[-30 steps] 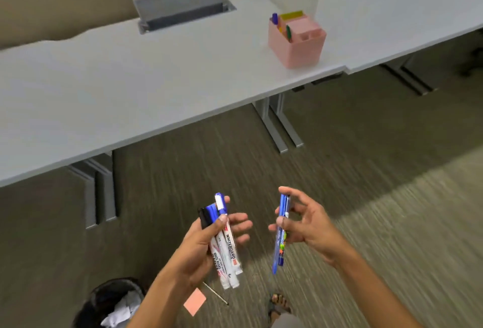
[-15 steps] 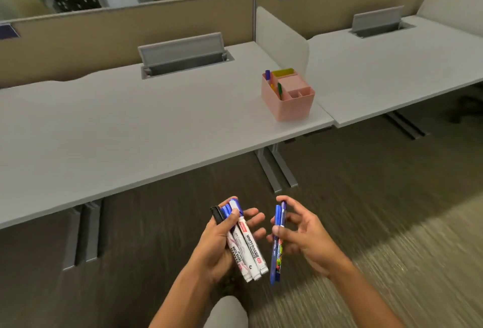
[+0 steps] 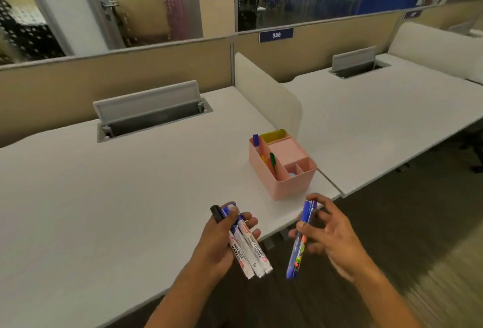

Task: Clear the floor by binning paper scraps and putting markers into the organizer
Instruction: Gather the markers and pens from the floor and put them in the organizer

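Organizer (image 3: 287,184) contents partly hidden by walls; carpet (image 3: 444,283) blurred; forearms cut off.

**Counts of markers, pens, hands and desk items**

Three white whiteboard markers (image 3: 249,246) are held in the left hand (image 3: 222,239); two caps are blue and one black. Two blue pens (image 3: 300,239) are gripped in the right hand (image 3: 329,236). One pink organizer (image 3: 285,186) is seen on the desk (image 3: 104,197), and three pens are counted in it: one blue-capped (image 3: 255,140), one green (image 3: 272,159), one yellow (image 3: 264,159). Two desks and two open cable hatches (image 3: 151,113) are visible.
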Demonstrator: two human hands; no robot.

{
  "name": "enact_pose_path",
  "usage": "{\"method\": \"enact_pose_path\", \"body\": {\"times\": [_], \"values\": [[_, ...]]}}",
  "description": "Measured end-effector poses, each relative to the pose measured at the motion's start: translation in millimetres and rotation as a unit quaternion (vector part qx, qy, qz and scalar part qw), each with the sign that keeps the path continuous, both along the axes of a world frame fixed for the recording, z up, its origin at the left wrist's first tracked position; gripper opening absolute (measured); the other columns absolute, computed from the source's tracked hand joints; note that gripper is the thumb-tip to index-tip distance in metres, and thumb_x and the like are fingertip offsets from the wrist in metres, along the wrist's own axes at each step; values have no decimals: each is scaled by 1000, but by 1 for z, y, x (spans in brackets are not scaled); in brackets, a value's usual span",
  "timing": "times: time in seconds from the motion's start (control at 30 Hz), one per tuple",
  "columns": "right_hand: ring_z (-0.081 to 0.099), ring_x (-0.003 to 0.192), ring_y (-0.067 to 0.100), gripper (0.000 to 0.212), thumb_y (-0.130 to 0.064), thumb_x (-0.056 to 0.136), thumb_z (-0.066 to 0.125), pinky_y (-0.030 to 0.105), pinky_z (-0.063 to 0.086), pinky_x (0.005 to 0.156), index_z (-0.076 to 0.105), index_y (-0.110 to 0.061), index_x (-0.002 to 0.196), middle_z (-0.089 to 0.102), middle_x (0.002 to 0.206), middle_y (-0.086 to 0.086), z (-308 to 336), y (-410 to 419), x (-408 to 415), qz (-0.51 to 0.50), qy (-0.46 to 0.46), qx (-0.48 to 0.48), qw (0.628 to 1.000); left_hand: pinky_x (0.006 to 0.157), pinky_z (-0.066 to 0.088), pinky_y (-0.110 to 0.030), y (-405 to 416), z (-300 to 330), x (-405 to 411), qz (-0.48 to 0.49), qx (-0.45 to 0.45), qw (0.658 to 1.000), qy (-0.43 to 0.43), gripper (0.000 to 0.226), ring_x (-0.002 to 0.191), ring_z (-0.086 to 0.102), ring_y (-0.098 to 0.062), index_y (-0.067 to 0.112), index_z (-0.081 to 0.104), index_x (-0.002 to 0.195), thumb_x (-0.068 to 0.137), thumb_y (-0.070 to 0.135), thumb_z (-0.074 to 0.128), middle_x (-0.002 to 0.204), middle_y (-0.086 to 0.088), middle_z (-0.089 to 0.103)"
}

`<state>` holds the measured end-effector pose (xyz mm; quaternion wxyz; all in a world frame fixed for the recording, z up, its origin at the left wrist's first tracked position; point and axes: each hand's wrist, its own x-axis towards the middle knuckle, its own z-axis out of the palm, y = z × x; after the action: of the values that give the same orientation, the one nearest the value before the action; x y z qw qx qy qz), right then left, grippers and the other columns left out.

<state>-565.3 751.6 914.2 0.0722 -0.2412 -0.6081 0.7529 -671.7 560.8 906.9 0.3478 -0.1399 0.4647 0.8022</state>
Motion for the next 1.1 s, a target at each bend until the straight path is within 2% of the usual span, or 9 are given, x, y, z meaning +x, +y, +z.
{"method": "enact_pose_path", "body": {"times": [0.1,0.2,0.3,0.43,0.5,0.6,0.77,0.97,1.1], "values": [[73,95,28,61,-3,79,73,50,61,72,51,-33,127,64,119,4,16,34,-47,-55,-1,67,996,79,58,-47,30,15,-54,-30,-38,998,39,16,85,72,-30,4,61,106,92,13,60,90,-17,72],[72,94,17,59,-5,81,74,40,63,69,50,-36,124,63,118,-1,29,70,-94,-84,21,139,986,75,58,-44,64,30,-105,-36,-41,996,72,13,81,72,-27,1,62,102,92,7,59,79,-14,74],[76,79,11,54,-6,87,68,31,62,65,45,-36,125,64,110,-4,29,98,-138,-73,66,200,975,78,59,-45,100,40,-152,-20,-27,993,117,11,78,72,-25,7,59,104,96,6,52,82,-11,72],[74,78,9,60,-12,86,71,19,59,67,40,-35,132,61,113,-3,4,117,-187,-16,67,290,954,80,59,-42,143,43,-199,37,-76,981,174,17,81,72,-24,10,56,114,99,14,48,91,-10,70],[72,83,7,62,-13,86,71,18,58,69,39,-36,134,58,111,-8,-10,119,-202,25,67,328,942,79,58,-41,162,40,-213,59,-109,972,201,14,80,72,-23,14,57,110,99,16,47,89,-8,69],[68,98,11,59,-15,89,68,18,58,71,38,-33,137,56,119,-9,-29,116,-213,95,60,370,922,78,58,-39,182,33,-226,86,-141,960,228,13,78,72,-23,15,54,111,100,16,47,88,-9,67],[61,115,16,61,-26,88,69,35,57,92,40,-28,142,57,135,-4,-49,119,-221,156,25,414,897,82,58,-39,200,16,-243,72,-196,940,268,24,90,71,-28,17,49,123,99,16,49,97,-11,67],[66,105,17,45,-36,83,73,38,56,94,56,-25,123,65,124,-5,-50,123,-226,176,9,436,882,93,52,-43,209,-9,-251,25,-217,943,251,19,101,69,-30,13,54,117,99,15,48,102,-12,71],[65,100,11,53,-47,75,76,35,59,87,58,-29,121,68,117,-10,-46,136,-229,141,16,439,887,96,50,-43,212,-23,-250,8,-246,932,266,15,104,67,-28,13,61,108,94,11,56,102,-9,74]]}}
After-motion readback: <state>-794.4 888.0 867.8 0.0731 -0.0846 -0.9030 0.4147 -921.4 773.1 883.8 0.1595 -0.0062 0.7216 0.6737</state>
